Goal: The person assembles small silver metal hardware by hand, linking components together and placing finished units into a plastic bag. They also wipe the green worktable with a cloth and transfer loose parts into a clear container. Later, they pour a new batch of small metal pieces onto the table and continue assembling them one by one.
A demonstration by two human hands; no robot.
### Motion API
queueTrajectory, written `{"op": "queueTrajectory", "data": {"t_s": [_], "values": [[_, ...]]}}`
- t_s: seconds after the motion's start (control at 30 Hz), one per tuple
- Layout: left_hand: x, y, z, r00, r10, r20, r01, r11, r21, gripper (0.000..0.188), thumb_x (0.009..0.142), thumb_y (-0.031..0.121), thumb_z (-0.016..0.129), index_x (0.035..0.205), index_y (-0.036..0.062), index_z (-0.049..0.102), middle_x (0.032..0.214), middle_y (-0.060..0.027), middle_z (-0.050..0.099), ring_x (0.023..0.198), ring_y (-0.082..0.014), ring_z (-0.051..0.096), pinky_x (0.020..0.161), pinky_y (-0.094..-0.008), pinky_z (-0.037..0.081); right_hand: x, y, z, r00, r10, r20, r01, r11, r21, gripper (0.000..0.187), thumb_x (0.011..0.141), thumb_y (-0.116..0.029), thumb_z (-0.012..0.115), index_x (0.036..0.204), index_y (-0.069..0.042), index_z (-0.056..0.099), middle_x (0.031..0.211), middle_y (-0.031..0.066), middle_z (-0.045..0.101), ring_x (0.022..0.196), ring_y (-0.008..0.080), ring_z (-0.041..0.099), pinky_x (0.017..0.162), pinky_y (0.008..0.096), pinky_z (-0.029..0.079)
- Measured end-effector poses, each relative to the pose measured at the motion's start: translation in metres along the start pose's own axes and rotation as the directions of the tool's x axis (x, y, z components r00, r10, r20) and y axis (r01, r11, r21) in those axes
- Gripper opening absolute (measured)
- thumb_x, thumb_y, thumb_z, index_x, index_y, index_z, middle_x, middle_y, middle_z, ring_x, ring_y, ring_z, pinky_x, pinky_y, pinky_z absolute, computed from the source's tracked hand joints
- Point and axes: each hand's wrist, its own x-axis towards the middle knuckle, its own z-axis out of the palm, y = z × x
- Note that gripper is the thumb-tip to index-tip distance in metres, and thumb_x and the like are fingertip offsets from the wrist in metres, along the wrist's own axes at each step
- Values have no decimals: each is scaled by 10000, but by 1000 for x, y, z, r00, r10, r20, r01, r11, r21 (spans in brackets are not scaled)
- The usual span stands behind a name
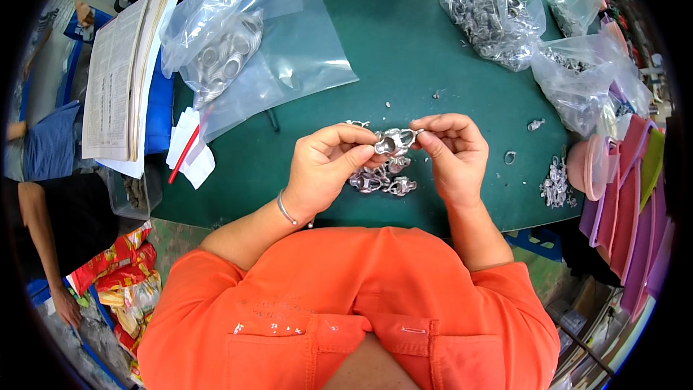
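Between both hands I hold a shiny silver metal casting [394, 142] above the green table. My left hand [326, 166] pinches its left end between thumb and fingers. At its right end, the thumb and index finger of my right hand [453, 152] are closed on a thin loop-like part. Just below the held piece, several similar silver castings [382, 182] lie in a small pile on the table, partly covered by my fingers. Another small silver piece [357, 123] shows beyond my left fingertips.
Clear bags of metal parts lie at the back left [229, 50] and back right [494, 14]. Small silver pieces [556, 184] are heaped near pink and purple trays [626, 202]. At left are an open book [119, 79], a red pen [184, 153] and another person's arm [43, 245].
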Motion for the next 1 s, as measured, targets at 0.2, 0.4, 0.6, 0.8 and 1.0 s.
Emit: {"op": "queueTrajectory", "data": {"t_s": [0.2,0.4,0.6,0.8,1.0], "values": [[-1,-3,-3,999,-27,-21,28,997,77,121,823,-69,555,939,-53,587,958,-131,584,819,-191,617,770,-317,535,4,-4,3,975,-65,212,125,951,-282,132,745,70,635,865,15,640,912,115,635,873,187,599,750,278,489],[2,-4,-2,999,-12,-39,13,999,44,122,818,-63,566,933,-23,554,953,-111,595,842,-162,600,743,-283,522,36,-34,6,843,-262,469,496,716,-492,132,702,88,628,787,-13,625,868,95,651,760,224,625,690,305,505],[-3,2,-1,996,10,-84,0,993,122,168,817,-41,584,977,-4,548,915,-90,620,819,-128,594,719,-246,497,158,-100,-51,545,-816,192,529,157,-834,95,748,56,612,829,9,618,824,103,654,752,215,623,706,278,485],[-4,2,-6,994,-4,-105,13,996,84,131,831,-32,587,961,-20,573,870,-70,624,786,-103,592,714,-226,487,228,-110,-122,902,-424,76,27,-120,-992,98,744,-166,620,771,-89,673,817,129,652,843,324,607,741,402,476],[-2,5,-1,994,-44,-101,58,988,140,119,825,-10,603,943,-6,590,887,-68,633,793,-107,601,689,-234,499,280,-109,-152,925,-243,-292,-351,-249,-903,351,745,-273,621,1037,-79,611,1093,176,602,1037,341,567,852,438,456]]}}
